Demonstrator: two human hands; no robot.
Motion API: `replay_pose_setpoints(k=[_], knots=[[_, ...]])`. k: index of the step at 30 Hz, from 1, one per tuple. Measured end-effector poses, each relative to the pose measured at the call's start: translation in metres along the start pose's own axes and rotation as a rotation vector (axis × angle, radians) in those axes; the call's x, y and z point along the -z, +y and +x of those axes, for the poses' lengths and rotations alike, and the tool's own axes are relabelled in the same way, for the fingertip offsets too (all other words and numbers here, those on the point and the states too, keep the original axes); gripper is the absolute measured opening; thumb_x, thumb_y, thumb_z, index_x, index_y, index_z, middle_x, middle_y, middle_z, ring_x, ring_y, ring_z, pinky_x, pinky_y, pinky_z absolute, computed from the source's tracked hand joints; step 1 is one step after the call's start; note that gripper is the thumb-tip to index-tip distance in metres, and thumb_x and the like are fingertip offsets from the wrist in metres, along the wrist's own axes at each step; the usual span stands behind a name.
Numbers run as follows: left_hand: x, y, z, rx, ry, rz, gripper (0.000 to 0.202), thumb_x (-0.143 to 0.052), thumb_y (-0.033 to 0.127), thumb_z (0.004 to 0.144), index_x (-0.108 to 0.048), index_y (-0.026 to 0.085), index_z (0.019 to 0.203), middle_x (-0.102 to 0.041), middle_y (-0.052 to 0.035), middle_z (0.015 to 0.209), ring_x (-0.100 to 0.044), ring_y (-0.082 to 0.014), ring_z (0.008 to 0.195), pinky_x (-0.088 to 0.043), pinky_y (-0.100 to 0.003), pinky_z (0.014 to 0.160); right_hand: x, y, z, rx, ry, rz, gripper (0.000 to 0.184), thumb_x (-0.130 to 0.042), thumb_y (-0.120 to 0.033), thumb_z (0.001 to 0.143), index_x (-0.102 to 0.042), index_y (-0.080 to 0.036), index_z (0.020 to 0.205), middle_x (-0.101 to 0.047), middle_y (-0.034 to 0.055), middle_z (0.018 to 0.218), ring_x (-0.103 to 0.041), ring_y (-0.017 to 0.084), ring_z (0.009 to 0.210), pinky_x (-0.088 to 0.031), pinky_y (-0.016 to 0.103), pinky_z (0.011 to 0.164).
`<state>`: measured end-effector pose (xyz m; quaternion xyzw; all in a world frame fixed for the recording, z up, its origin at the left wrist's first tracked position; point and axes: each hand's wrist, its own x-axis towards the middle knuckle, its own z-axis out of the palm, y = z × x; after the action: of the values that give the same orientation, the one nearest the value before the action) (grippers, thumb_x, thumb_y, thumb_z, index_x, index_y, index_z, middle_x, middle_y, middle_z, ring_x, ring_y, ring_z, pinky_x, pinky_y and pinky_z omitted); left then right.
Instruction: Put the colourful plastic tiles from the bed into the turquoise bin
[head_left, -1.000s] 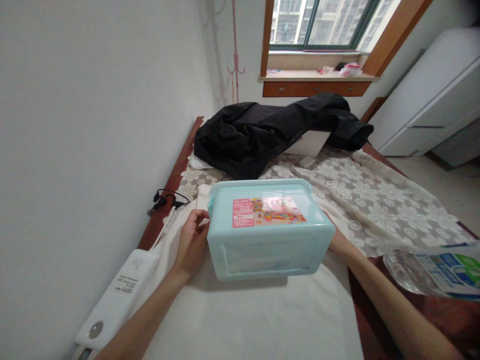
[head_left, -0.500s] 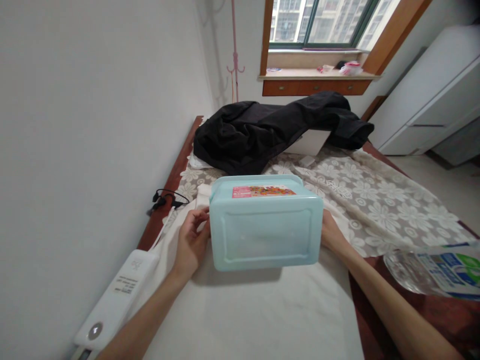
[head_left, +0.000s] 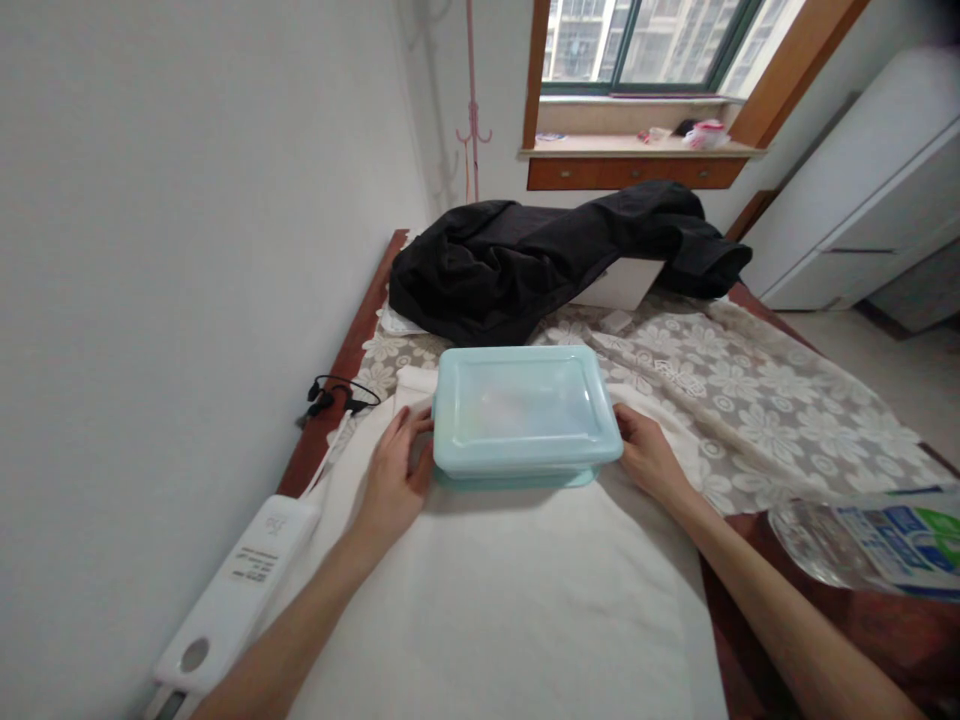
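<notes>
A light blue plastic storage box [head_left: 529, 410] sits over the white cloth, its broad face with a ridged rectangular border turned upward. A darker blue-green rim shows along its lower front edge. My left hand [head_left: 397, 465] is at the box's left end, fingers bent against its side and partly hidden behind it. At the right end, my right hand [head_left: 651, 455] has its fingers curled against the side, with the fingertips near the lower corner. Whatever is inside shows only as a faint blur through the cloudy plastic.
Beneath the box lies a white cloth [head_left: 525, 620] over a patterned tablecloth [head_left: 780, 400]. A black garment [head_left: 517, 260] is heaped at the back. To the left are a white power strip-like device [head_left: 232, 590] and black cable [head_left: 322, 395]; a clear plastic bottle [head_left: 817, 540] lies right.
The box has tipped away and down, so the broad face that fronted me now points up and the label is out of sight. Both hands stayed at its ends.
</notes>
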<state>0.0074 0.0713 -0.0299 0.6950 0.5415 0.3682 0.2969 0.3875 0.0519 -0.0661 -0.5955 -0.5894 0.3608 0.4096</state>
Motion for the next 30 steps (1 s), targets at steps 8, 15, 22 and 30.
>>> replay_pose_setpoints(k=[8,15,22,30], knots=[[0.000,-0.002,-0.004,0.013,-0.048,0.021,0.059,-0.043,0.063,0.103,-0.069,0.018,0.133,-0.056,-0.0160,0.159,-0.036,-0.0371,0.158,-0.029,-0.059,0.130,-0.001,-0.009,-0.006,0.051,-0.002,0.071,0.031,-0.068,-0.042,0.092,-0.066,-0.023,0.117,-0.069,0.0038,0.102,-0.055,0.015,0.069,-0.047,0.028,0.062],[0.003,0.004,-0.008,-0.038,-0.026,-0.165,0.063,-0.043,0.064,0.105,-0.064,0.016,0.139,-0.053,-0.0166,0.161,-0.040,-0.0347,0.156,-0.026,-0.056,0.132,0.004,-0.010,-0.006,0.237,-0.095,-0.005,0.033,-0.059,-0.042,0.102,-0.071,-0.031,0.130,-0.060,0.0087,0.129,-0.061,0.022,0.101,-0.055,0.031,0.077],[0.003,0.011,-0.008,-0.101,0.005,-0.377,0.051,-0.047,0.056,0.107,-0.068,0.018,0.135,-0.052,-0.0133,0.163,-0.041,-0.0330,0.157,-0.028,-0.047,0.132,0.004,-0.014,-0.009,0.378,-0.039,0.012,0.040,-0.067,-0.039,0.098,-0.066,-0.034,0.138,-0.054,0.0090,0.134,-0.055,0.027,0.125,-0.057,0.039,0.097],[0.000,0.018,-0.011,-0.024,0.169,-0.602,0.054,-0.076,0.047,0.092,-0.059,0.025,0.138,-0.065,-0.0127,0.146,-0.067,-0.0310,0.129,-0.061,-0.038,0.099,0.000,-0.004,-0.015,0.505,0.101,0.086,0.071,-0.079,-0.036,0.088,-0.047,-0.039,0.152,-0.052,0.0076,0.144,-0.058,0.027,0.129,-0.058,0.041,0.099]])
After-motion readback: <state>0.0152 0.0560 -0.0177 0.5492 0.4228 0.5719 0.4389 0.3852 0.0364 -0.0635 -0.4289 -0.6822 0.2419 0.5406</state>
